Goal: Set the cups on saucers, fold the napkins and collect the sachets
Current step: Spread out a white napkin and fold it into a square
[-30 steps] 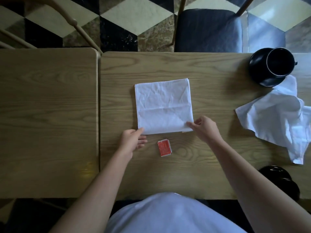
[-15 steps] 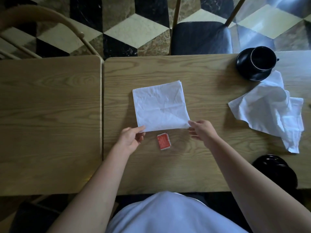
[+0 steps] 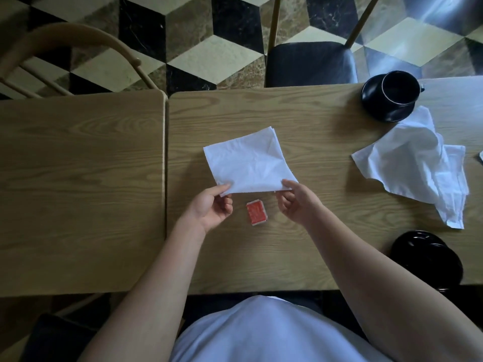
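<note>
A folded white napkin (image 3: 248, 160) lies mid-table with its near edge lifted off the wood. My left hand (image 3: 209, 209) pinches its near left corner and my right hand (image 3: 296, 202) pinches its near right corner. A small red sachet (image 3: 256, 213) lies flat on the table between my hands, just below the napkin. A second white napkin (image 3: 418, 163) lies crumpled at the right. A black cup (image 3: 398, 87) stands on a black saucer (image 3: 379, 112) at the far right corner. Another black cup or saucer (image 3: 426, 257) sits at the near right edge, partly hidden by my right forearm.
Two wooden tables meet at a seam (image 3: 165, 178). A dark-cushioned chair (image 3: 308, 64) stands beyond the far edge, and a curved wooden chair back (image 3: 78, 40) is at the far left. A small white object (image 3: 481, 155) shows at the right frame edge.
Both hands went from resting at the napkin's near corners to pinching them and lifting the near edge. The napkin has turned slightly, its left side nearer me.
</note>
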The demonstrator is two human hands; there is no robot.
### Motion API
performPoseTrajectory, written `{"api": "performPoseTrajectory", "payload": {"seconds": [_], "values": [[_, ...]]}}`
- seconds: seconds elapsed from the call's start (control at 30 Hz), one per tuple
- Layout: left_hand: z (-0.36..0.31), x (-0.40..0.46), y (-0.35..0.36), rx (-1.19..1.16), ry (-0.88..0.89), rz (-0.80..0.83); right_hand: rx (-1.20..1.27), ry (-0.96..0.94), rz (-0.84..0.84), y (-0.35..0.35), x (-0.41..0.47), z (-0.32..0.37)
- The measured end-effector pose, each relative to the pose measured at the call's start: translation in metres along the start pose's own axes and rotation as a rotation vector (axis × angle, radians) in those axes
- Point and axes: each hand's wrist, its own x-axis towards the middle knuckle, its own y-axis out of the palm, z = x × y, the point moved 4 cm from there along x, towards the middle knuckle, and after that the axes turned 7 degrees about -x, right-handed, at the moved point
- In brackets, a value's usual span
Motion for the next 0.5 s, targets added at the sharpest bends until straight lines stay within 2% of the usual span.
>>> {"api": "performPoseTrajectory", "payload": {"seconds": [0.07,0.17,0.23,0.33,0.5], "values": [[0.001,-0.004,-0.010,0.026,0.018,-0.039,-0.050,-0.052,-0.023,-0.003,-0.003,-0.003],[0.003,-0.009,-0.031,0.074,0.077,-0.118,-0.292,-0.209,-0.015,-0.011,-0.020,-0.010],[0.007,-0.012,-0.048,0.147,0.141,-0.183,-0.386,-0.248,0.004,-0.022,-0.032,-0.022],[0.021,-0.013,-0.076,0.302,0.201,-0.281,-0.451,-0.189,-0.016,-0.048,-0.040,-0.051],[0.055,-0.012,-0.111,0.449,0.169,-0.368,-0.629,-0.074,-0.099,-0.079,-0.048,-0.095]]}}
